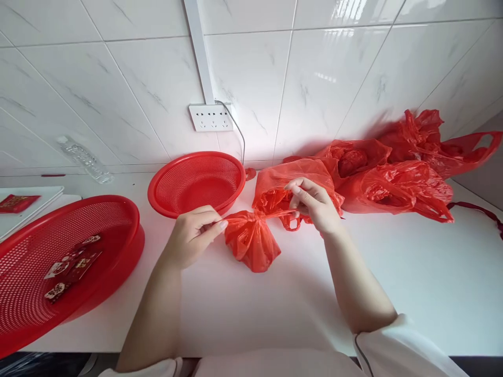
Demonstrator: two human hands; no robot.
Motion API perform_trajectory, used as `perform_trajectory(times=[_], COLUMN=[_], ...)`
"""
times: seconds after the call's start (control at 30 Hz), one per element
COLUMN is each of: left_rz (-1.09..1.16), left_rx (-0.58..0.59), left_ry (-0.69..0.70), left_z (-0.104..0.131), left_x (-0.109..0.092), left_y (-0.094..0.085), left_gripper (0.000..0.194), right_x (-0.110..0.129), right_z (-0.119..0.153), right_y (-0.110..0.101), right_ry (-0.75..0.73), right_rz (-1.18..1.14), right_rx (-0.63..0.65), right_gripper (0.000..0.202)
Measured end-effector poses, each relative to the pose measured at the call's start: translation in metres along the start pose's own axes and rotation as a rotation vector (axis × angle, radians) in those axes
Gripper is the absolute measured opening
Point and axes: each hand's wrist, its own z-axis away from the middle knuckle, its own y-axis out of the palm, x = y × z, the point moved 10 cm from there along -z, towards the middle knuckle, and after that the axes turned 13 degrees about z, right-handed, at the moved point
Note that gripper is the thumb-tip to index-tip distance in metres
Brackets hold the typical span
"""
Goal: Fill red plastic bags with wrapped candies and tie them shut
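Note:
A small red plastic bag (253,246), gathered into a knot at its top, rests on the white table in front of me. My left hand (196,233) pinches one of its handle ends on the left of the knot. On the other side, my right hand (312,204) has its fingers closed on the opposite end, which is stretched out to the right. What the bag holds is hidden by the plastic. Right behind my right hand lies a larger red plastic bag (293,173) with its mouth facing me.
More stuffed red bags (396,183) lie along the wall at right. A round red basket (196,183) stands behind my left hand. A bigger red basket (121,230) holding several small packets is at left, near a clear bottle (84,158) and white tray (35,196). A socket strip (212,117) is on the wall.

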Motion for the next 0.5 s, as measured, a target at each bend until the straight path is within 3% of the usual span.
perform_trajectory(times=[0.1, 0.23, 0.4, 0.43, 0.5], left_rz=[0.078, 0.2, 0.344, 0.378, 0.434], left_rx=[0.0, -0.128, -0.168, -0.159, -0.131], left_ry=[-0.135, -0.303, -0.428, -0.434, -0.419], left_z=[0.013, 0.027, 0.032, 0.032, 0.032], left_x=[0.035, 0.089, 0.137, 0.142, 0.147], left_y=[-0.022, -0.045, -0.024, -0.018, -0.008], left_gripper=[0.03, 0.029, 0.028, 0.027, 0.024], right_x=[-0.014, -0.029, -0.045, -0.044, -0.033], right_z=[-0.002, -0.007, -0.01, -0.011, -0.012], right_y=[-0.024, -0.037, -0.011, -0.01, -0.011], right_ry=[0.045, 0.096, 0.181, 0.164, 0.071], right_rz=[0.144, 0.265, 0.466, 0.522, 0.663], right_rx=[-0.075, -0.092, 0.155, 0.153, 0.031], right_gripper=[0.032, 0.041, 0.046, 0.045, 0.041])
